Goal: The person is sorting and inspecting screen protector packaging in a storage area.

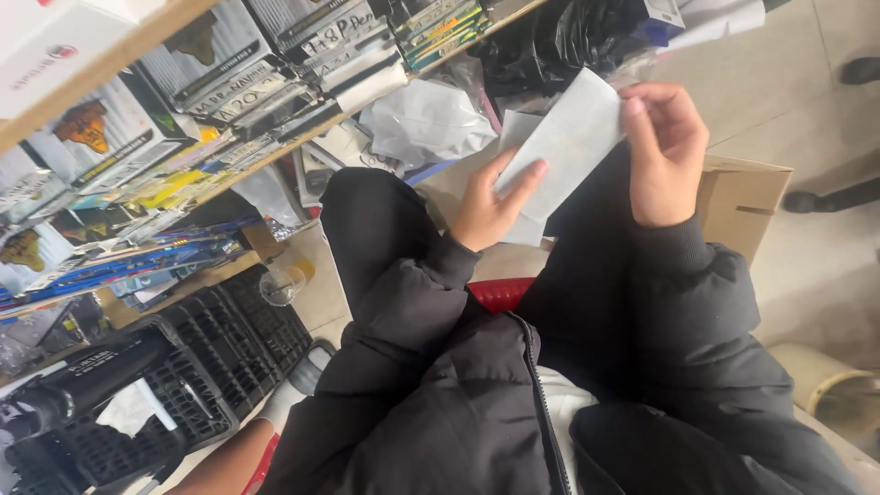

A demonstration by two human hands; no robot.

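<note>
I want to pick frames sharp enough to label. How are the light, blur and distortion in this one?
Head view: even indoor light, no hard shadows; the white paper held by the left hand and right hand is washed out, its surface unreadable; slight softness on the hands; the shelf slants steeply because the camera is tilted.

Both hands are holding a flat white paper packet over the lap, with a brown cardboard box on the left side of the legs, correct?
Not quite: the head view shows the brown cardboard box on the right side of the legs. Both the left hand and right hand do hold the flat white paper packet.
</note>
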